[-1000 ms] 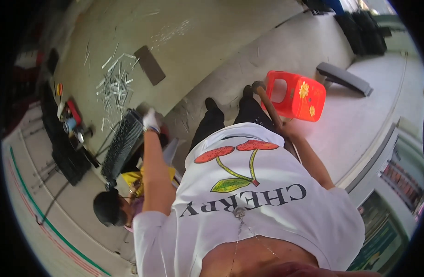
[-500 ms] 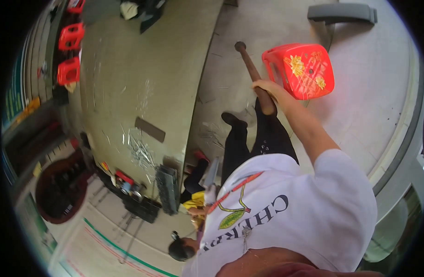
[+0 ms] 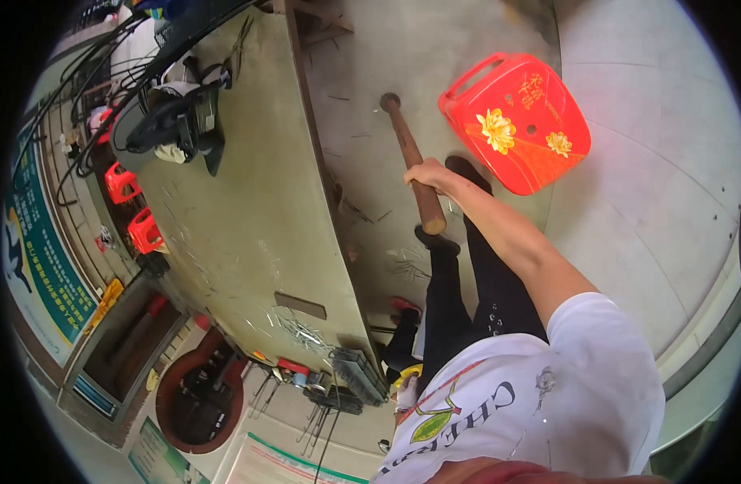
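My right hand (image 3: 428,175) is wrapped round the thicker part of a brown wooden bat (image 3: 408,145). The bat's narrow end, with a round knob, points away from me; its blunt thick end lies toward my legs. Just to the right of the bat stands a red plastic stool (image 3: 512,153) with yellow flowers on its seat. My right forearm (image 3: 507,234) reaches past the stool's near side. My left hand is not in view.
A long greenish-grey table (image 3: 249,218) runs along my left, bearing thin metal rods (image 3: 302,331), a dark flat bar (image 3: 299,305) and a black machine (image 3: 181,121). More red stools (image 3: 145,231) stand beyond. Part of another person in yellow (image 3: 408,375) shows beside me.
The view has swung, bringing more of the table's far end and the black machine in. The bat has shifted left and stands farther from the stool. My right hand keeps its hold.
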`<action>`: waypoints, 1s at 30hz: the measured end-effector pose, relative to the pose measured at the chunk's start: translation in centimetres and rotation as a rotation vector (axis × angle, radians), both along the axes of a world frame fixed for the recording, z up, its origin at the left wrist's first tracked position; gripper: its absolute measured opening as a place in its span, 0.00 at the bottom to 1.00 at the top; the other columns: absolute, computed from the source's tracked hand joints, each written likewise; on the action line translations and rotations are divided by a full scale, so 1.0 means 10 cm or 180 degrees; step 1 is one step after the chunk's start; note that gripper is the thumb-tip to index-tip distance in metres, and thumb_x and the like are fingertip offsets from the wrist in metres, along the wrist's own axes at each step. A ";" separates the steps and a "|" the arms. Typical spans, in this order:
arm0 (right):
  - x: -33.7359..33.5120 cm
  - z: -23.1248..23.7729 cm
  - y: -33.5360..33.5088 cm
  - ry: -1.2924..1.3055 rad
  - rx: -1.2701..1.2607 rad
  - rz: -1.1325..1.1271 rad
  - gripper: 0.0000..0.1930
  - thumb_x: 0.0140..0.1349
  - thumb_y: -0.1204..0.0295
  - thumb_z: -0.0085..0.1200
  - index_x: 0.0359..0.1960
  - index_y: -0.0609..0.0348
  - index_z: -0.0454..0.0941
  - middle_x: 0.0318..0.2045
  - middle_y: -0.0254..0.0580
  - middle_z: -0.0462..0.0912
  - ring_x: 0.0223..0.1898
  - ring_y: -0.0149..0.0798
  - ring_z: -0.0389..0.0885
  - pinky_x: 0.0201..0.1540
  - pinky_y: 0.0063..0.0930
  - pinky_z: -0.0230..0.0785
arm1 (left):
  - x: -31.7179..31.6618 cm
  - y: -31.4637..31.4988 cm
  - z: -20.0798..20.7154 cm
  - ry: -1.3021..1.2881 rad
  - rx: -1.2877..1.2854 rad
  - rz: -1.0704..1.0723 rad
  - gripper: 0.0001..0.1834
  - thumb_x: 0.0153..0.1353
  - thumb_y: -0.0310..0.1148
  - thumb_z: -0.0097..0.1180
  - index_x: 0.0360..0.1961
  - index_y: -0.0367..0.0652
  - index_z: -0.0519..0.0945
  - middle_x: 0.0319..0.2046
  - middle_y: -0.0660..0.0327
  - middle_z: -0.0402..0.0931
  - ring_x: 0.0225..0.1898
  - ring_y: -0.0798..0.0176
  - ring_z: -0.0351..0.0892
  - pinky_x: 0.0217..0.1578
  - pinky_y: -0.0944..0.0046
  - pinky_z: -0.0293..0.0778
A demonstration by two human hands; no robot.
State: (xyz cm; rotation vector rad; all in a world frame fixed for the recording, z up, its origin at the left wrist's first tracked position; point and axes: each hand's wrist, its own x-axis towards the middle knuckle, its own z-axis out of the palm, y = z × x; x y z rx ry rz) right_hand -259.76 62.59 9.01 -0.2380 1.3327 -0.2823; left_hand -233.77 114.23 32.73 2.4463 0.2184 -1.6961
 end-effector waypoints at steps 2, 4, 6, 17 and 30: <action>0.19 0.00 -0.32 0.0182 -0.0489 0.0682 0.21 0.36 0.70 0.62 0.32 0.76 0.75 0.28 0.52 0.79 0.29 0.45 0.79 0.31 0.36 0.71 | 0.05 -0.14 0.11 -0.0215 -0.0055 0.0020 0.15 0.62 0.34 0.50 0.47 0.37 0.75 0.36 0.66 0.75 0.33 0.73 0.68 0.36 0.75 0.65; 0.29 -0.06 -0.65 0.0396 -0.0820 0.0638 0.22 0.36 0.70 0.62 0.33 0.75 0.75 0.30 0.54 0.79 0.31 0.44 0.79 0.34 0.34 0.72 | -0.01 -0.34 0.24 -0.0250 0.0137 -0.0168 0.16 0.62 0.35 0.50 0.47 0.38 0.75 0.36 0.66 0.75 0.34 0.73 0.68 0.37 0.75 0.65; 0.53 -0.11 -1.08 0.0550 -0.0986 0.0929 0.22 0.37 0.68 0.61 0.33 0.74 0.76 0.31 0.56 0.80 0.34 0.46 0.80 0.36 0.34 0.71 | 0.07 -0.23 0.23 -0.0381 0.0004 -0.0600 0.16 0.62 0.36 0.50 0.47 0.38 0.75 0.35 0.66 0.75 0.33 0.75 0.68 0.36 0.76 0.65; 0.88 -0.88 -1.92 0.1200 -0.1073 0.0848 0.22 0.39 0.68 0.60 0.36 0.71 0.74 0.34 0.57 0.79 0.37 0.50 0.80 0.38 0.37 0.74 | -0.11 -0.83 0.20 -0.0638 0.0133 -0.1176 0.17 0.59 0.36 0.53 0.45 0.36 0.73 0.32 0.61 0.77 0.28 0.71 0.73 0.30 0.70 0.71; 0.92 -1.09 -0.70 0.0208 -0.0671 0.0053 0.34 0.37 0.68 0.60 0.48 0.69 0.60 0.39 0.62 0.75 0.41 0.55 0.77 0.44 0.37 0.71 | 0.36 -6.06 -2.40 -0.3551 -0.1626 -0.4782 0.43 0.56 0.52 0.52 0.64 0.39 0.50 0.59 0.36 0.51 0.55 0.33 0.60 0.54 0.45 0.62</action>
